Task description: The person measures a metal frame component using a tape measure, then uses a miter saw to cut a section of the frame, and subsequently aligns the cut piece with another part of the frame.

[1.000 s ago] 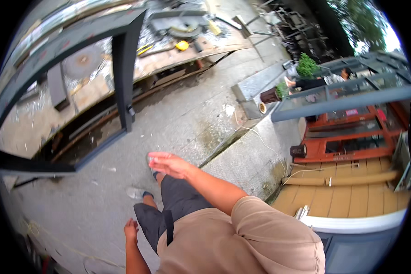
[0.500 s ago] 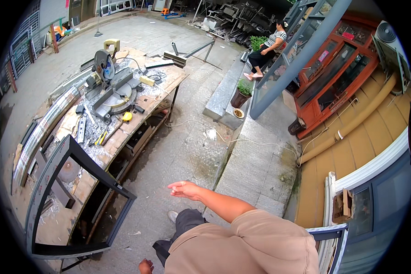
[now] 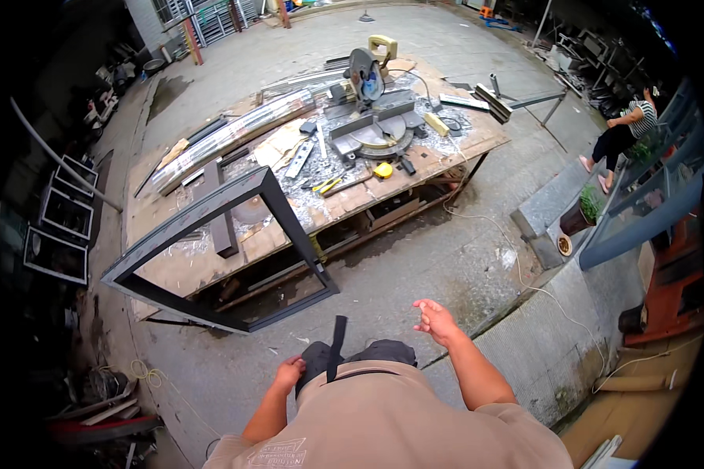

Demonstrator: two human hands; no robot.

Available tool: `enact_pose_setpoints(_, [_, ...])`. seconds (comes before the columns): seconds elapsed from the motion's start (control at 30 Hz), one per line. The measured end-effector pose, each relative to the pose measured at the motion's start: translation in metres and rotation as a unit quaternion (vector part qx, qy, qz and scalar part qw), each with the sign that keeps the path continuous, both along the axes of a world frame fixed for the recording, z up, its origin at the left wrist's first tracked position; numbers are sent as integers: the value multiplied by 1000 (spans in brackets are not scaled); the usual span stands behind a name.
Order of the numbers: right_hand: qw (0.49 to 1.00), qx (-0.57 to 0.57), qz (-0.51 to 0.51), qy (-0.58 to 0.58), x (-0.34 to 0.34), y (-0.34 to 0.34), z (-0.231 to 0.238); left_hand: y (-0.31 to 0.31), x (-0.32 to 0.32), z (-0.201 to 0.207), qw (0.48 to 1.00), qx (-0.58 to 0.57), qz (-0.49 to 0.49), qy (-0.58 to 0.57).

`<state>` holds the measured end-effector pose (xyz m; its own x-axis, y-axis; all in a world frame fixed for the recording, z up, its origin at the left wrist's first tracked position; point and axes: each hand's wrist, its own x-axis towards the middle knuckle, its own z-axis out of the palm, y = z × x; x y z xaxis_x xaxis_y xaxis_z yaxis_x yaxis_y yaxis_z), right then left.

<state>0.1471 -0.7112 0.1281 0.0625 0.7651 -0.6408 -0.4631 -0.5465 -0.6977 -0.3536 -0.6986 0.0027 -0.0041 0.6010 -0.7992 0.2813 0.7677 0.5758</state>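
Observation:
My right hand (image 3: 436, 322) hangs in the air in front of my body, fingers apart and slightly bent, with nothing in it. Beside my left thigh is my left hand (image 3: 292, 367), its fingers mostly hidden. A dark window frame (image 3: 292, 228) stands tilted against the near left side of the workbench (image 3: 269, 252), ahead of both hands and touched by neither. On the bench sits a mitre saw (image 3: 371, 133) amid metal shavings. A yellow tape measure (image 3: 383, 170) and a yellow-handled tool (image 3: 326, 185) lie in front of it.
A pale cord (image 3: 516, 270) runs from the bench across the ground to the right. Potted plants (image 3: 579, 213) stand by a raised step (image 3: 544, 211), where another person (image 3: 624, 137) is. Several frames (image 3: 57, 254) lean at the far left. Wrapped profiles (image 3: 238, 141) lie on the bench.
My view has swung left, so the bench and window frame appear further right. My left hand has come more fully into view. The right forearm now points more forward, its fingers more bent.

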Motion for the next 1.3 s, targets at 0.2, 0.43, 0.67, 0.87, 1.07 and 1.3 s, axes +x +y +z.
enact_pose_setpoints(0.2, [995,-51,-29,-79,7,0,-21,18,0,32,994,81,-66,33])
enact_pose_setpoints(0.43, [972,-182,-80,-128,1,-25,-62,176,-12,154,948,317,-19,35])
enact_pose_setpoints(0.67, [916,-283,-83,-273,-4,-84,-117,329,-11,328,658,679,-108,307])
enact_pose_setpoints(0.87, [902,-306,-77,-295,-46,-125,-104,381,-27,342,599,609,-312,417])
enact_pose_setpoints(1.07, [896,-306,-66,-315,-74,-144,-84,380,-22,334,628,581,-291,428])
enact_pose_setpoints(1.3, [920,-203,-19,-335,-73,-90,-59,379,-16,349,656,559,-295,413])
